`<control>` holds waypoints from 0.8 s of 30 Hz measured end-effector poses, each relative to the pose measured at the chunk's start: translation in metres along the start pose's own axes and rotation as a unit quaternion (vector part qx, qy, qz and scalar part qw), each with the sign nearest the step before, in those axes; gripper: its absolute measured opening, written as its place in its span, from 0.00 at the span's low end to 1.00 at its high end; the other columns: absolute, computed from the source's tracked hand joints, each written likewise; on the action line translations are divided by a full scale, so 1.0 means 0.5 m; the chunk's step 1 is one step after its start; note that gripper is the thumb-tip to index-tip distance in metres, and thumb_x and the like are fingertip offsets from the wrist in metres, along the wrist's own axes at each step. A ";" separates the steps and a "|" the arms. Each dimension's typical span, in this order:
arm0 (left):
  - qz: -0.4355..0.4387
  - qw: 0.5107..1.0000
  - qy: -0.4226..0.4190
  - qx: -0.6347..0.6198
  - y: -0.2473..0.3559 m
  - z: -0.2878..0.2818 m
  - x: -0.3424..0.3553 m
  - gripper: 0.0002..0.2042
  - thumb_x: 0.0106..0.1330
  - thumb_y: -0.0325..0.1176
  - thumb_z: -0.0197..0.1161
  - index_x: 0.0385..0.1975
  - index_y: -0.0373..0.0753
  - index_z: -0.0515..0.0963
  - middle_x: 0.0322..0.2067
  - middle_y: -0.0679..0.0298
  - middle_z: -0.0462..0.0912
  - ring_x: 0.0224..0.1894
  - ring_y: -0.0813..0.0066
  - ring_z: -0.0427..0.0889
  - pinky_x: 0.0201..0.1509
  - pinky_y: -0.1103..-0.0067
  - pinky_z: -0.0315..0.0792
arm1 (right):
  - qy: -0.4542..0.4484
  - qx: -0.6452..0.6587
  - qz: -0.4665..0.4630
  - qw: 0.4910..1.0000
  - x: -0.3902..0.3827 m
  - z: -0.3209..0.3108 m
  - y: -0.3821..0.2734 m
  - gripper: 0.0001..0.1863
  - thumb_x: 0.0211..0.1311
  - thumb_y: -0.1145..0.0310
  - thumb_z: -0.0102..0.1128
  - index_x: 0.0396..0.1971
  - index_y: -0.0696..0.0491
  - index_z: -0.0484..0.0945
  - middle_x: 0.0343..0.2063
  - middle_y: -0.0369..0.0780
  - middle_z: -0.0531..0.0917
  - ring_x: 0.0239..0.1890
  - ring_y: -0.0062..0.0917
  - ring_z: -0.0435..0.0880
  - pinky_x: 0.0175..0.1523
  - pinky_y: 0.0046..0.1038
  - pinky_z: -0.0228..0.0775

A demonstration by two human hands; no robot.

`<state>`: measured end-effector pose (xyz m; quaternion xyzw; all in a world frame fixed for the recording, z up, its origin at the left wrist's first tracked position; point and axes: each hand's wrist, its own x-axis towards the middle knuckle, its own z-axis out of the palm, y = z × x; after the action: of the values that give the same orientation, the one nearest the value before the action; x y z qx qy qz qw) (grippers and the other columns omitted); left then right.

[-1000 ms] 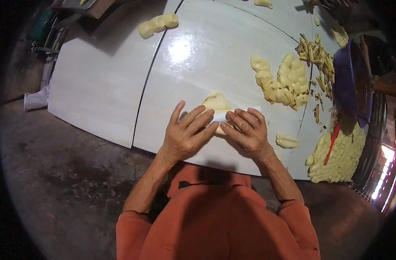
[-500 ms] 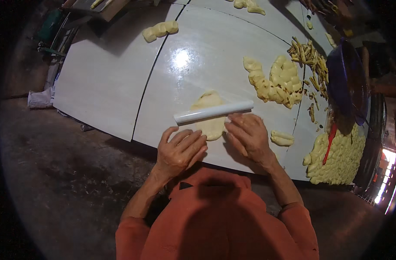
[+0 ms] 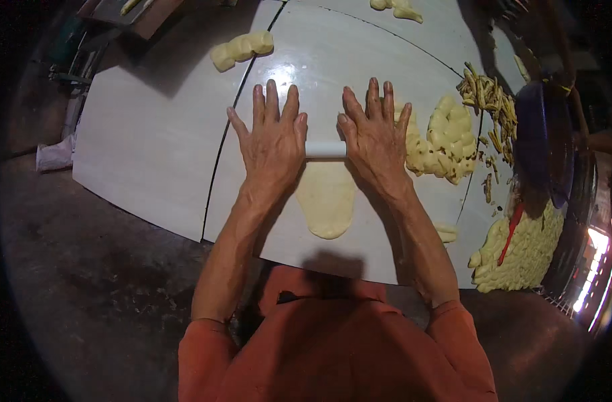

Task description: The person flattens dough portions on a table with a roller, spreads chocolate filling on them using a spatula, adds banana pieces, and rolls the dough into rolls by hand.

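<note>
A white rolling pin [image 3: 326, 149] lies crosswise over a flattened piece of pale dough [image 3: 327, 201] on the white tabletop [image 3: 138, 147]. The dough is a long oval, its rounded near end toward me. My left hand [image 3: 272, 137] rests palm down over the pin's left part, fingers stretched and spread away from me. Over the right part lies my right hand [image 3: 376, 137], likewise flat with fingers apart. Both pin ends are hidden beneath the hands. Beside my right hand sits a cluster of lumpy dough pieces [image 3: 450, 137], partly covered by it.
A short row of dough lumps [image 3: 242, 50] lies farther left. To the right are thin brownish-yellow strips [image 3: 490, 107], a purple basin [image 3: 544, 134], and a broad layer of dough pieces [image 3: 520, 258] with a red utensil [image 3: 511, 231] across it. Another small dough piece [image 3: 445, 232] is near my right forearm.
Both hands have moved forward from the near side of the pin onto its top, fingers now extended. The pin has turned from slanted to nearly level, and the dough appears longer toward me.
</note>
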<state>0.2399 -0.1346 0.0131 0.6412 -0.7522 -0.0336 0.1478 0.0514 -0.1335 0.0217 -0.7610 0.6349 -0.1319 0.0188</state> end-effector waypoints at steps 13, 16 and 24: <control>0.144 0.983 -0.073 -0.089 0.008 -0.082 -0.095 0.32 0.76 0.44 0.53 0.78 0.45 0.56 0.77 0.42 0.53 0.80 0.41 0.48 0.77 0.39 0.42 | -0.122 0.157 -0.232 0.952 -0.142 -0.130 0.036 0.29 0.66 0.48 0.64 0.62 0.46 0.77 0.54 0.46 0.79 0.53 0.39 0.79 0.57 0.42 0.69; 0.104 0.989 -0.090 -0.061 0.036 -0.056 -0.193 0.32 0.74 0.46 0.58 0.74 0.38 0.63 0.75 0.44 0.59 0.79 0.45 0.54 0.76 0.39 0.47 | -0.141 0.046 -0.192 0.970 -0.215 -0.105 0.018 0.35 0.69 0.41 0.56 0.71 0.43 0.69 0.71 0.48 0.68 0.74 0.43 0.64 0.75 0.53 0.52; 0.137 0.976 -0.137 -0.095 0.039 -0.084 -0.380 0.35 0.71 0.50 0.61 0.75 0.40 0.63 0.76 0.51 0.60 0.79 0.50 0.55 0.78 0.39 0.41 | -0.114 0.101 -0.193 0.969 -0.377 -0.113 -0.007 0.31 0.67 0.55 0.63 0.70 0.40 0.71 0.61 0.42 0.76 0.62 0.36 0.75 0.65 0.47 0.63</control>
<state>0.2578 0.0598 0.0237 0.5045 -0.8393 -0.1719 0.1073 0.0123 0.0582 0.0436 -0.8733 0.4533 -0.1084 0.1417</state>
